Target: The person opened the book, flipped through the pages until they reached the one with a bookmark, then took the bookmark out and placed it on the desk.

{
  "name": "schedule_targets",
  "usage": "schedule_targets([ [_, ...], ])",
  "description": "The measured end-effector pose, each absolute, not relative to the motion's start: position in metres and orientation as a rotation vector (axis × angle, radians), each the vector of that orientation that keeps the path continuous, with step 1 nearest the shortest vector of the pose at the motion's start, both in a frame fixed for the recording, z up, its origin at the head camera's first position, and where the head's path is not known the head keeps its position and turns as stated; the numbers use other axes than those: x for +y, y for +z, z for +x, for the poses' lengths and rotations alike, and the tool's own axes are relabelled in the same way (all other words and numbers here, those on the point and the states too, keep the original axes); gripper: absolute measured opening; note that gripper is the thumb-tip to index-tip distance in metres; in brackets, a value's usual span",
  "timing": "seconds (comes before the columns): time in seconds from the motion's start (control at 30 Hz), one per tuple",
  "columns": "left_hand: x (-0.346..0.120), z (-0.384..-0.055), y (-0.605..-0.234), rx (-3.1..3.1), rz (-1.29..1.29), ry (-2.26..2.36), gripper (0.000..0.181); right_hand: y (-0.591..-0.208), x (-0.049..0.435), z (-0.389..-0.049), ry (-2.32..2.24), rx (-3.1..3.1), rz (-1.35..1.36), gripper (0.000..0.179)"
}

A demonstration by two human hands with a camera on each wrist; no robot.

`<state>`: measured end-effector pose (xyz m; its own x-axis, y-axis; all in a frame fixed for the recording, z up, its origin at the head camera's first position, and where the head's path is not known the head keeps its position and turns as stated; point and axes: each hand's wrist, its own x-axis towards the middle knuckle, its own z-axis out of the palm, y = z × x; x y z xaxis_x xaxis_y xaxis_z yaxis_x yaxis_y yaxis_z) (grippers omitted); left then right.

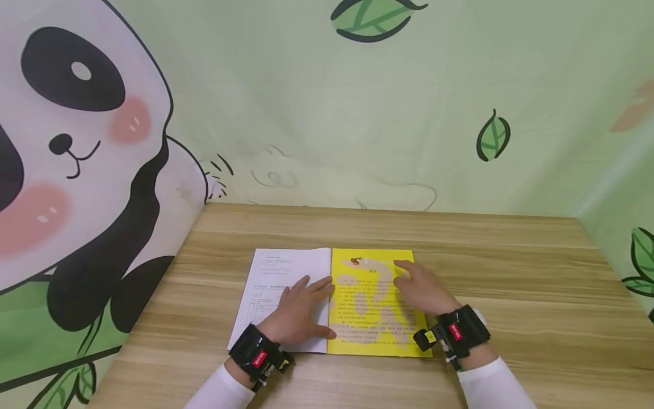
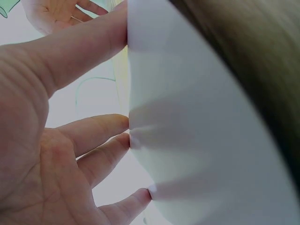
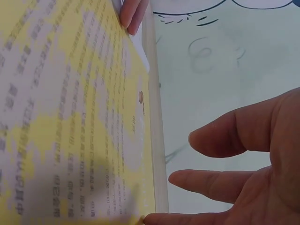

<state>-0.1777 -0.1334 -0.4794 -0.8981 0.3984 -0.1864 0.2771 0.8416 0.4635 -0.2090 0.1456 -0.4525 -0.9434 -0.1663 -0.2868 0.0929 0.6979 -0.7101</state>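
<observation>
Soft, even light fills the head view, though small print on the yellow page point(image 1: 375, 309) looks fuzzy. In the left wrist view, the background glares white, soft shadows streak the dimmer white page point(image 2: 201, 126), and the surface point(image 2: 253, 61) blurs darkly. The right wrist view looks hazy, its print soft.

Landmark: right wristband point(image 1: 475, 326), broad, black. On it we see a red label point(image 1: 455, 332), white-lettered, too small to read. Left of it, a small black camera point(image 1: 422, 340), yellow-marked; below it, a white right sleeve point(image 1: 495, 386); above it, a bare right hand point(image 1: 426, 292). Well left of it, we log a matching left wristband point(image 1: 245, 347), red-labelled too, white left sleeve point(image 1: 222, 391), bare left hand point(image 1: 296, 317).
</observation>
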Motion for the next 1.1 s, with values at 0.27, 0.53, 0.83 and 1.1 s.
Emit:
schedule_targets([
  [0.27,-0.134,-0.178,-0.481,2.745,0.515,0.627,0.096,-0.452,0.151,-0.213,-1.099,2.569,-0.011,0.060],
  [0.53,-0.134,-0.178,-0.481,2.745,0.522,0.626,0.097,-0.452,0.154,-0.214,-1.041,2.592,-0.006,0.060],
  [0.83,-0.134,-0.178,-0.482,2.738,0.516,0.652,0.096,-0.452,0.156,-0.215,-1.042,2.599,-0.015,0.059],
  [1.1,-0.134,-0.178,-0.483,2.739,0.523,0.665,0.096,-0.448,0.158,-0.218,-1.080,2.658,-0.036,0.057],
])
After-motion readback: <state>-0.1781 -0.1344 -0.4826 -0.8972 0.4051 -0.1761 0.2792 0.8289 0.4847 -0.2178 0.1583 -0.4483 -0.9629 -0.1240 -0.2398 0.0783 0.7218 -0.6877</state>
